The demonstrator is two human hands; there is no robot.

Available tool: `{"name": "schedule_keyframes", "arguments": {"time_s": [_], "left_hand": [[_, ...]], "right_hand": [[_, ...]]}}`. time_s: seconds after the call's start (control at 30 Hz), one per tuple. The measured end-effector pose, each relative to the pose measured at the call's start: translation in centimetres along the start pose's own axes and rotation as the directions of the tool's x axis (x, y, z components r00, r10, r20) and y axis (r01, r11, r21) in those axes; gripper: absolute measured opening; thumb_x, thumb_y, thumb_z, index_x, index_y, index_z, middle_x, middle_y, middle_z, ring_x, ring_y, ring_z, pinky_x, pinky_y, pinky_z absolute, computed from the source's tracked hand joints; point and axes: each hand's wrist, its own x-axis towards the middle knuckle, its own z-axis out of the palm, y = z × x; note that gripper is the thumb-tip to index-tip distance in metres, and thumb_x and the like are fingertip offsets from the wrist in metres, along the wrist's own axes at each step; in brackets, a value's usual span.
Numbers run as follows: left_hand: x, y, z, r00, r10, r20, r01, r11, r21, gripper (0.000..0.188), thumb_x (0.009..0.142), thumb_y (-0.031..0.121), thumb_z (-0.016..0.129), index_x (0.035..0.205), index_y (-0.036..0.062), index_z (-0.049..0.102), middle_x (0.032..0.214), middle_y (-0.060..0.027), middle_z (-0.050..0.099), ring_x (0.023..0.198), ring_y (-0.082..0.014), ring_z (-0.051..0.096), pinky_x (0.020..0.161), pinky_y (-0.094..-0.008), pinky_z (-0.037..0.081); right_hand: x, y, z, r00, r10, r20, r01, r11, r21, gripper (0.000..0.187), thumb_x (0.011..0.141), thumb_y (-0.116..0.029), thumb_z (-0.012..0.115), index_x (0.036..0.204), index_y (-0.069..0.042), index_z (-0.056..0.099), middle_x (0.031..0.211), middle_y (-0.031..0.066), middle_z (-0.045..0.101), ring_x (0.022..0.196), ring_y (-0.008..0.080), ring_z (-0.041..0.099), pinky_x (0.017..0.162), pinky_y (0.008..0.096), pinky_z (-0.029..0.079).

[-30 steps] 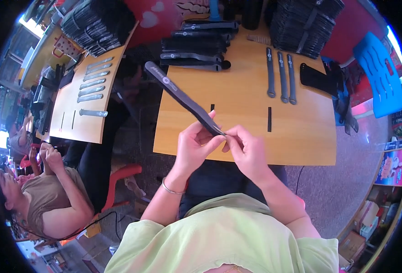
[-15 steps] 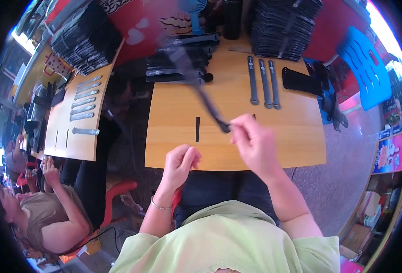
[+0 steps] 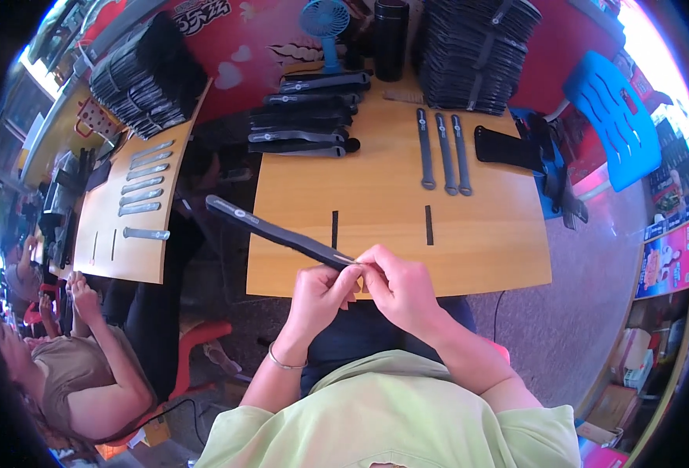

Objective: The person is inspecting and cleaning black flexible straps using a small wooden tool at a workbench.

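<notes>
A dark grey strap (image 3: 274, 231) with a rounded tip slants up and left from my fingers, over the near left part of the table. My left hand (image 3: 323, 298) pinches its near end between thumb and fingers. Right beside it my right hand (image 3: 401, 293) is closed on the same end, fingertips meeting those of the left. At the fingertips a thin pale sliver shows, too small to name. Just beyond my hands, two short black strips (image 3: 334, 230) mark the wooden tabletop (image 3: 383, 187). Three more grey straps (image 3: 442, 152) lie side by side toward the far right.
Bundled dark straps (image 3: 301, 125) lie at the far left, a tall black stack (image 3: 477, 58) at the back. Between them stand a blue fan (image 3: 326, 27) and a black bottle (image 3: 390, 39). A black flat piece (image 3: 507, 148) lies right. At left, a person (image 3: 87, 366) sits by another table.
The strap has swung down and left. My right hand has come left and nearer, and my left hand has joined it at the strap's end.
</notes>
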Motion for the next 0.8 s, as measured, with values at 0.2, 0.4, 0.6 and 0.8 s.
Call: {"name": "schedule_keyframes", "arguments": {"time_s": [0.2, 0.4, 0.6, 0.8], "left_hand": [[-0.1, 1.4, -1.1, 0.994, -0.048, 0.097, 0.044, 0.998, 0.047, 0.034, 0.090, 0.020, 0.060, 0.065, -0.0022, 0.061, 0.056, -0.0008, 0.058, 0.048, -0.0052, 0.052, 0.044, -0.0197, 0.039], [-2.1, 1.4, -2.3, 0.923, -0.117, 0.367, -0.015, 0.942, 0.336, 0.036, 0.086, 0.022, 0.064, 0.060, -0.0021, 0.060, 0.048, -0.0037, 0.053, 0.044, -0.0082, 0.051, 0.043, -0.0254, 0.040], [-2.9, 0.1, -2.6, 0.958, 0.055, 0.283, -0.205, 0.819, 0.536, 0.019, 0.084, 0.018, 0.066, 0.080, -0.0002, 0.064, 0.063, -0.0091, 0.061, 0.060, -0.0150, 0.060, 0.057, -0.0290, 0.047], [-0.1, -1.8, -2.3, 0.966, 0.248, -0.070, -0.243, 0.788, -0.565, 0.022, 0.090, 0.003, 0.052, 0.113, 0.0020, 0.050, 0.102, -0.0113, 0.062, 0.095, -0.0218, 0.063, 0.086, -0.0327, 0.049]], "right_hand": [[1.1, -0.3, -0.3, 0.995, -0.094, -0.043, 0.089, 0.990, -0.105, 0.008, 0.083, -0.001, 0.060, 0.090, -0.004, 0.060, 0.066, 0.0095, 0.062, 0.059, 0.0185, 0.064, 0.051, 0.0269, 0.047], [3.6, 0.3, -3.3, 0.955, -0.223, -0.195, 0.175, 0.956, -0.236, 0.009, 0.079, -0.010, 0.066, 0.086, -0.009, 0.060, 0.067, 0.0082, 0.062, 0.060, 0.0242, 0.063, 0.050, 0.0338, 0.047], [3.7, -2.9, -4.9, 0.886, -0.454, 0.088, 0.454, 0.816, -0.358, 0.012, 0.078, -0.004, 0.064, 0.089, -0.010, 0.062, 0.069, 0.0031, 0.062, 0.060, 0.0209, 0.063, 0.050, 0.0308, 0.048], [0.9, -4.0, -3.2, 0.828, -0.426, 0.366, 0.549, 0.751, -0.367, 0.014, 0.077, -0.010, 0.064, 0.091, -0.011, 0.062, 0.067, 0.0019, 0.060, 0.057, 0.0197, 0.061, 0.048, 0.0307, 0.047]]}}
